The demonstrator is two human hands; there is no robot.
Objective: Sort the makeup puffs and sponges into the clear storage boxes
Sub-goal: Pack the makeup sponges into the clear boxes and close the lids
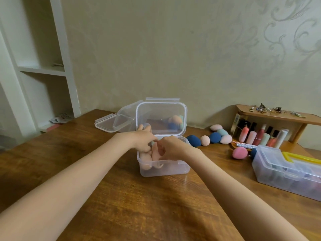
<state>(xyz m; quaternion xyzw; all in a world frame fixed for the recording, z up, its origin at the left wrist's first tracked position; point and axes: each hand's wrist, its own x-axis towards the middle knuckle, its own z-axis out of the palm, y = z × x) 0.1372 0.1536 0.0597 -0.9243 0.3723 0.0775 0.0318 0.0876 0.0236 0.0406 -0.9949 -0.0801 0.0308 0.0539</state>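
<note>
Wooden table: broad bare stretch in front and to the left, far edge against the wall. White shelving stands past the left corner. Right side crowded: long clear case with yellow handle near the right edge, wooden rack of lipsticks behind it. Near clear storage box sits centre, lid hinged upright, peach puffs inside. A second clear box lies tipped behind-left. Loose sponges in a row right of the box, a pink sponge nearer. Left hand and right hand meet over the box, fingers curled down inside; what they grip, cannot tell.
</note>
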